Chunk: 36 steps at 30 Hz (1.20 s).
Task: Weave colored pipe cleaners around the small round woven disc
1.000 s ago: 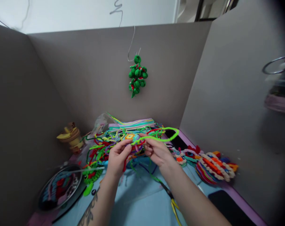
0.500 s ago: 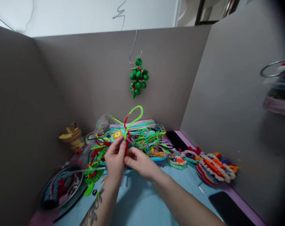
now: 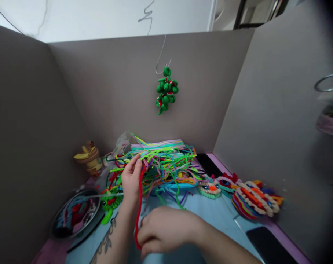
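My left hand (image 3: 131, 180) is raised in front of a tangled heap of coloured pipe cleaners (image 3: 161, 163), its fingertips pinched on the upper end of a red pipe cleaner (image 3: 139, 205). The red strand runs down along my left wrist to my right hand (image 3: 163, 231), which is closed low and near me with its fingers curled on the strand's lower end. A small round woven piece seems to sit at my left fingertips, mostly hidden.
Grey partition walls enclose the light blue table (image 3: 205, 216). A green beaded ornament (image 3: 166, 90) hangs on a wire hook. Finished woven figures (image 3: 249, 200) lie at the right, a phone (image 3: 268, 242) near the edge, a round tray (image 3: 74, 216) and a yellow toy (image 3: 89, 159) at the left.
The green loop held up between both hands is gone from view. My right hand has dropped toward me, drawing the red pipe cleaner out straight; my left hand stays up at the heap.
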{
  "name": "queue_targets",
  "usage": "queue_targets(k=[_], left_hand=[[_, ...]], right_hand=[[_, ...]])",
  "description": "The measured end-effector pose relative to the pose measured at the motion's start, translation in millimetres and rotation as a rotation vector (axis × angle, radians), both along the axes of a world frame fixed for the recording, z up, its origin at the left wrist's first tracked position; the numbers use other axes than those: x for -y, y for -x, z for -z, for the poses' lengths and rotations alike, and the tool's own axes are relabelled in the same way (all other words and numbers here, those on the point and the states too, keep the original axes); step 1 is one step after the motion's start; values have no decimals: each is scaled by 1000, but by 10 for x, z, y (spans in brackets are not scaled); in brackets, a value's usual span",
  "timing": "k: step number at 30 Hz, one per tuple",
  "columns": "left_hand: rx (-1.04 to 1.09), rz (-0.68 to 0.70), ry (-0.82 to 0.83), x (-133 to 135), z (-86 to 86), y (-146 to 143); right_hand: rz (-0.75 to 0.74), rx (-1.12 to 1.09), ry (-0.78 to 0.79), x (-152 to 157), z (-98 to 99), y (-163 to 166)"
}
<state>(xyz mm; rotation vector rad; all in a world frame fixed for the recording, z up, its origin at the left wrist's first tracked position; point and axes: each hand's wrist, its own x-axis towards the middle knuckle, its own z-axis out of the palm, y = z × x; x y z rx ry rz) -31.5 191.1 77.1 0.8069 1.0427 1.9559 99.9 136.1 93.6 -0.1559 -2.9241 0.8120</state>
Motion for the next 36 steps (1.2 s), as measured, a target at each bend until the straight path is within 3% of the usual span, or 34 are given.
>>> queue_targets(k=[2,5,8,10,13,17,24,27,29,31,34,36], left_hand=[[13,13,-8,26,-30,-9],[13,48,-16,71,-78,-28],[30,99,0,106,-101,-51],[33,126,9,125,-97,-71],[16,160,12,149,-80,-106],[-40,189,20,170,-62,-138],[-89,298,56,195,-63,-191],[-90,348,64,196,-78,-212],[-113,303,54,182,-74,-209],[-121,173,18,160,-53,-190],[-167,-63,-39,135,-7,-150],[-278,-141,-49,143,13,-134]], right_hand=[[49,0,44,-31,12,-9],[424,-159,190,-249,40,-82],[966,-657,494,-555,83,-201],[1085,-1034,677,-700,95,-293],[1072,-1255,620,-754,57,-420],[1111,-1169,510,-664,-33,-488],[1073,-1191,569,-517,-37,-314],[1096,-1124,433,-439,-19,-253],[1110,-1121,305,-413,1,-233],[1139,-1154,251,-425,33,-214],[1118,-1091,472,-487,102,-150],[943,-942,712,-517,159,-76]])
